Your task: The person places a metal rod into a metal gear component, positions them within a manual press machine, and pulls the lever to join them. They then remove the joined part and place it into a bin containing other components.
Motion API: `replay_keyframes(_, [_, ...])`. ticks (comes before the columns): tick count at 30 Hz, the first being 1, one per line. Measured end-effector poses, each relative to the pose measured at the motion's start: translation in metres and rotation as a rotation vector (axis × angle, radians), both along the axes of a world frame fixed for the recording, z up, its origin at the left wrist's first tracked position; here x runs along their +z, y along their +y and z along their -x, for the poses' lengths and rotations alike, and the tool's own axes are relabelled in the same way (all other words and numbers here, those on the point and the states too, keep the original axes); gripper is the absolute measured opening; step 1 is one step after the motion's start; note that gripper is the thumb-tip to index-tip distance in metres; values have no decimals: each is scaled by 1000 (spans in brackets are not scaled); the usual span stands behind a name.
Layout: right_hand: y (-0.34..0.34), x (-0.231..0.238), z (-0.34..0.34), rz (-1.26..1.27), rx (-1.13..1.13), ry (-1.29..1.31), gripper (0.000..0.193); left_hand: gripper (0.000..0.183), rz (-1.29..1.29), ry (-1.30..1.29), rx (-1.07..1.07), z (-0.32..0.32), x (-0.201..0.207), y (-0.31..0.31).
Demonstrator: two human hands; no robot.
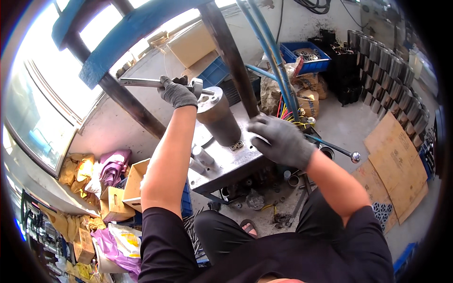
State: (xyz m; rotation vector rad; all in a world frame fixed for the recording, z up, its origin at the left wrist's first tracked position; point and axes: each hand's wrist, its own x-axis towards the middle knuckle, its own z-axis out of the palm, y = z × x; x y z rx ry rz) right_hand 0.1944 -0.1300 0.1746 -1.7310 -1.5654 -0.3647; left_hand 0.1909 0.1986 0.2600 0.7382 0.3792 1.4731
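My left hand (180,94), in a dark grey glove, is closed around a long shiny metal bar (141,82) with a round eye (196,86) at its right end. A short stub beside the eye reaches over the top of a thick upright metal cylinder (219,118). That cylinder stands on a metal worktable (236,165). My right hand (282,140), gloved too and slightly blurred, hovers with fingers apart by the table's right edge, near the foot of a dark column (231,56). Small bearing-like rings (236,145) lie at the cylinder's base, and two short metal cylinders (202,155) stand to its left.
A blue press frame (137,30) arches above the table. To the right, a lever with a ball end (355,157) sticks out. Flat cardboard (396,165) and stacked metal sleeves (391,70) lie beyond. A blue crate (306,66) holds metal parts; cardboard boxes (115,205) stand left.
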Motion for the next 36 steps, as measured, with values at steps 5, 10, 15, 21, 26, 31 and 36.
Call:
replay_keyframes(5, [-130, 20, -9, 302, -232, -233, 29, 31, -192, 155, 47, 11, -3, -5])
replay_keyframes(10, [-178, 0, -28, 607, -439, -293, 24, 33, -330, 211, 65, -21, -9, 5])
replay_keyframes(15, [-131, 22, -55, -55, -366, -468, 20, 36, -433, 292, 84, -28, -4, 9])
replay_keyframes(21, [-58, 52, -140, -222, -469, -459, 31, 34, -436, 346, -43, -39, 1, 17])
replay_keyframes(26, [-45, 51, -152, -105, -570, -415, 38, 32, -477, 512, -134, -44, 15, 15])
replay_keyframes(31, [-68, 43, -119, -60, -524, -386, 31, 27, -511, 627, -119, -46, 18, 13])
replay_keyframes(36, [-110, 29, -77, -38, -412, -410, 30, 28, -495, 580, -114, -41, 9, 16])
